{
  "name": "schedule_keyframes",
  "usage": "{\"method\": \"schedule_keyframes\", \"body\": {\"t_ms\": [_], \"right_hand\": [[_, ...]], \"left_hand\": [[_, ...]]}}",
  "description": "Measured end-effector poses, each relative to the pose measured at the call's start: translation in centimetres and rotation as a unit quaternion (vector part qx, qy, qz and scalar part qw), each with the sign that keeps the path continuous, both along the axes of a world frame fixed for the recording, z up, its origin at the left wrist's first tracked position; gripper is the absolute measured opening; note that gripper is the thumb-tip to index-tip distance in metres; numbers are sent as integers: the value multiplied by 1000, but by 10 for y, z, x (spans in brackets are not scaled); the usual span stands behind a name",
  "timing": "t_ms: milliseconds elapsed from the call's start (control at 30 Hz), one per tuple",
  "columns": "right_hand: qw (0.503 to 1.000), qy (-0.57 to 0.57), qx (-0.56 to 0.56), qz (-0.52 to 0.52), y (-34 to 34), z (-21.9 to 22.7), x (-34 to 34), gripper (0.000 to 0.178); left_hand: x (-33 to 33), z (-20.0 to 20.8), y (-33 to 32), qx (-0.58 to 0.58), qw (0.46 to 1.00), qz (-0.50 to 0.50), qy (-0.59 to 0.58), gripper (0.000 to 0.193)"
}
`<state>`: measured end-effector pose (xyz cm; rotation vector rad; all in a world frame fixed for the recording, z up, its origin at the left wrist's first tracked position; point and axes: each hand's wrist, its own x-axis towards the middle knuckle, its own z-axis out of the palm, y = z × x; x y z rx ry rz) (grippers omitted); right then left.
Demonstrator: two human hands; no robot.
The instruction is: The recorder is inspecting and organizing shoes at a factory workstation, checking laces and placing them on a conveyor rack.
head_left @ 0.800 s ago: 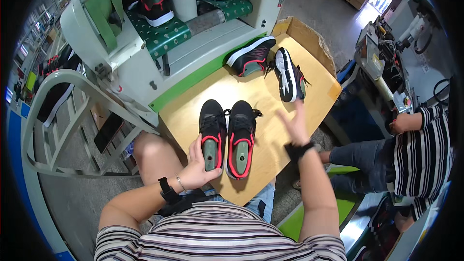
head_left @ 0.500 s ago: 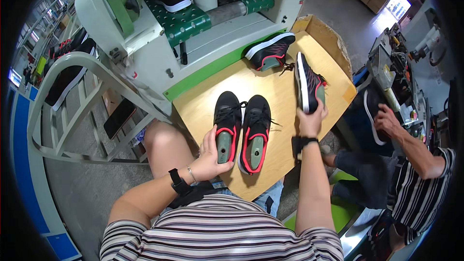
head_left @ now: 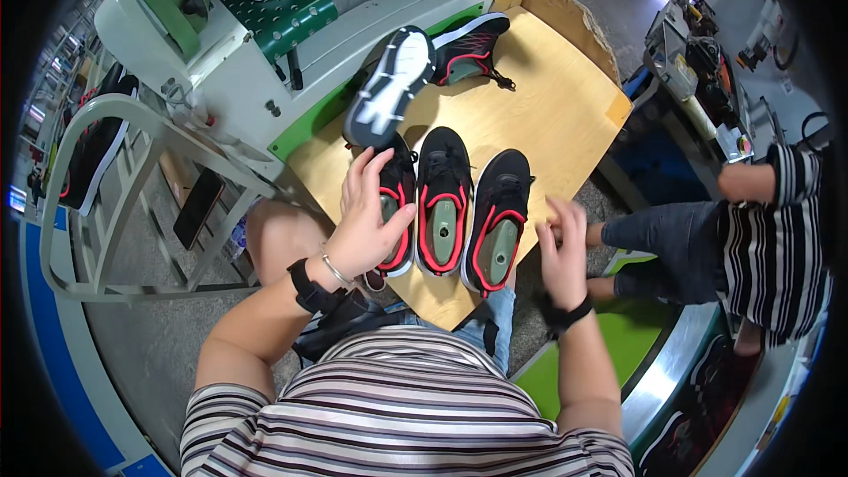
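Three black shoes with red-lined collars stand upright side by side: a left shoe, a middle shoe and a right shoe. Grey-green lasts fill their openings. My left hand, fingers spread, is at the left shoe and partly covers it; whether it touches is unclear. Just beyond its fingertips a tipped shoe shows its white-and-dark sole, slightly blurred. My right hand is empty beside the table's right edge, thumb and fingers apart. Farther back, another shoe lies on its side.
The wooden tabletop meets a white-and-green machine with a green dotted belt. A cardboard piece borders the far right edge. At left stands a metal rack holding a phone. A person in stripes is at right.
My right hand has released its shoe, which now stands at the row's right or left end; which is unclear. A sole-showing shoe has appeared beyond my left hand. My left hand has opened and moved forward.
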<state>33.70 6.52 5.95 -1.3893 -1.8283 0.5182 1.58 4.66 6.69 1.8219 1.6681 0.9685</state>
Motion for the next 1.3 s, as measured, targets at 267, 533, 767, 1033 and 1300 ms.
{"method": "schedule_keyframes", "body": {"t_ms": [267, 533, 767, 1033, 1300], "right_hand": [[916, -33, -370, 154, 110, 1, 25, 29], [869, 276, -405, 71, 25, 22, 15, 15], [994, -109, 7, 30, 11, 26, -32, 13], [935, 191, -293, 55, 60, -52, 20, 18], [898, 312, -291, 107, 106, -66, 38, 18]], "left_hand": [[33, 14, -7, 45, 995, -74, 45, 48], [68, 19, 1, 84, 978, -179, -59, 45], [123, -26, 22, -61, 959, -104, -256, 77], [178, -43, 19, -167, 981, -67, -79, 107], [80, 58, 54, -318, 766, -2, -559, 85]]}}
